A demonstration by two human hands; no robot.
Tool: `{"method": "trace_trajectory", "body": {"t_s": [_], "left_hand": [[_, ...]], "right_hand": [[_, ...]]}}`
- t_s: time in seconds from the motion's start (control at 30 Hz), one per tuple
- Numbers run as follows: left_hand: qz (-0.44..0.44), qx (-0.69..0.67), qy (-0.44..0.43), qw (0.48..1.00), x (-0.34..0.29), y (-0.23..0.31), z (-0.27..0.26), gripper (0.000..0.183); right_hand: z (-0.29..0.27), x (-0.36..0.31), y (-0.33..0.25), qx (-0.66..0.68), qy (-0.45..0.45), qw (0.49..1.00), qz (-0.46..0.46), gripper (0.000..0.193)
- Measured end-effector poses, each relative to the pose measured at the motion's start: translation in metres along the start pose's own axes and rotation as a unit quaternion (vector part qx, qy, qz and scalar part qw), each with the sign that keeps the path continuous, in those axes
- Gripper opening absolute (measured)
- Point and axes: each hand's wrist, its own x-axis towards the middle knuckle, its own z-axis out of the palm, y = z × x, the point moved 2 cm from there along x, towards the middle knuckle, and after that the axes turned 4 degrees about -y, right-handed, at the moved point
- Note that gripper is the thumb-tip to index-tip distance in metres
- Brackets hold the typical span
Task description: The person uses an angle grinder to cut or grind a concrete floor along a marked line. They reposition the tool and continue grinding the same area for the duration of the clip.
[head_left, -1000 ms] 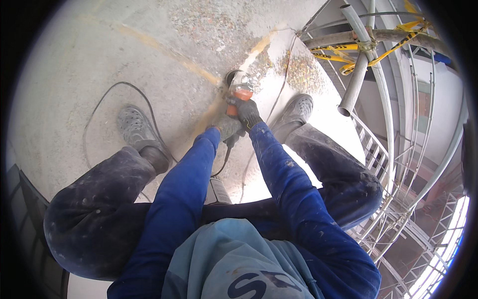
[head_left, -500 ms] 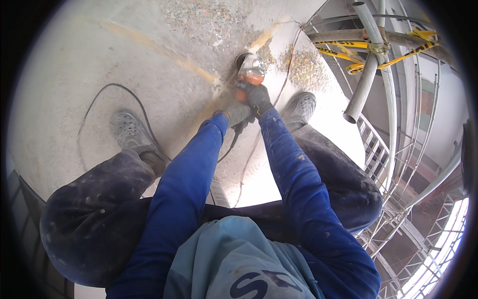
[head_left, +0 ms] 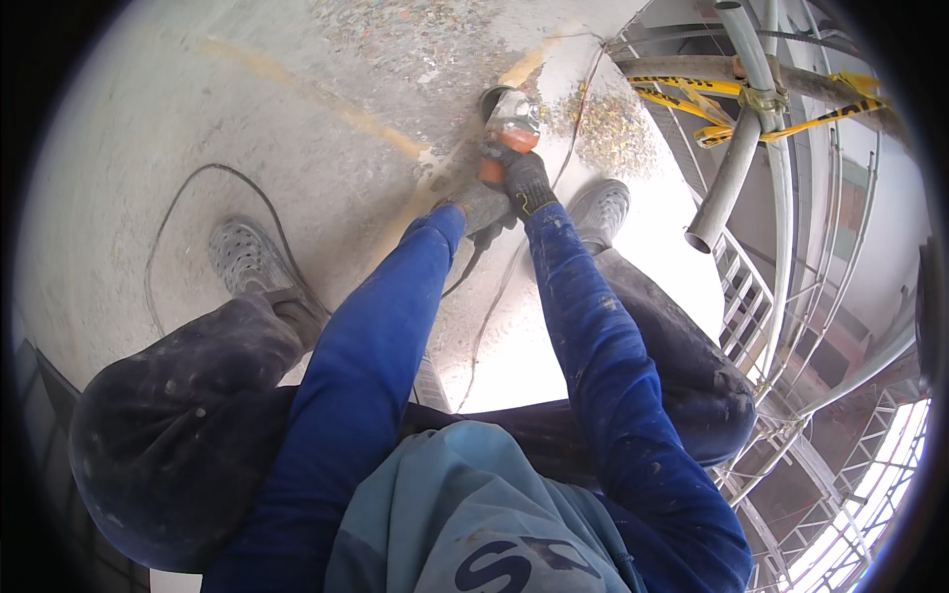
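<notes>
Both my gloved hands grip an orange angle grinder (head_left: 516, 135) between my feet. My left hand (head_left: 476, 206), in a dusty grey glove, is closed round the rear of its body. Farther forward, my right hand (head_left: 527, 178), in a dark glove, wraps round the orange housing near the head. The grinder's round guard (head_left: 493, 97) rests at the floor surface, and the disc beneath it is hidden. A dark power cord (head_left: 465, 275) trails from the tool's back end toward me. Pale dust covers the concrete floor (head_left: 326, 188) around it.
Rough speckled patches (head_left: 608, 128) and a yellowish strip (head_left: 287, 84) mark the floor. A loop of black cable (head_left: 178, 203) lies round my left shoe (head_left: 244, 255). On the right stand scaffold pipes (head_left: 727, 178) tied with yellow-black tape (head_left: 717, 130), beside a drop at the floor's edge.
The grinder and both hands have shifted slightly forward and to the right across the floor. My grip on it looks the same.
</notes>
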Motion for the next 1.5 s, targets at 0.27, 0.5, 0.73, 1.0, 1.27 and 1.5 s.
{"method": "trace_trajectory", "body": {"t_s": [0.27, 0.5, 0.73, 1.0, 1.27, 1.5], "left_hand": [[0.000, -0.038, 0.024, 0.999, -0.016, -0.044, 0.010, 0.016], [-0.009, -0.089, -0.030, 0.996, -0.019, -0.092, 0.030, 0.030], [-0.015, -0.140, 0.028, 0.990, -0.048, -0.103, 0.045, 0.020], [-0.005, -0.132, 0.025, 0.991, -0.033, -0.069, 0.029, 0.019], [-0.018, -0.101, 0.023, 0.994, 0.004, -0.034, 0.000, 0.016], [0.010, -0.056, -0.024, 0.998, 0.002, 0.004, -0.014, 0.014]], "right_hand": [[0.027, -0.038, 0.010, -0.076, 0.007, 0.997, 0.019, 0.066], [0.041, -0.070, 0.035, -0.107, -0.022, 0.994, 0.010, 0.060], [0.048, -0.088, 0.054, -0.087, -0.021, 0.996, 0.016, 0.060], [0.033, -0.060, 0.027, -0.117, -0.003, 0.993, 0.027, 0.067], [0.022, -0.018, -0.006, -0.131, -0.005, 0.991, -0.002, 0.068], [0.005, 0.008, -0.016, -0.017, 0.015, 0.999, 0.028, 0.068]]}}
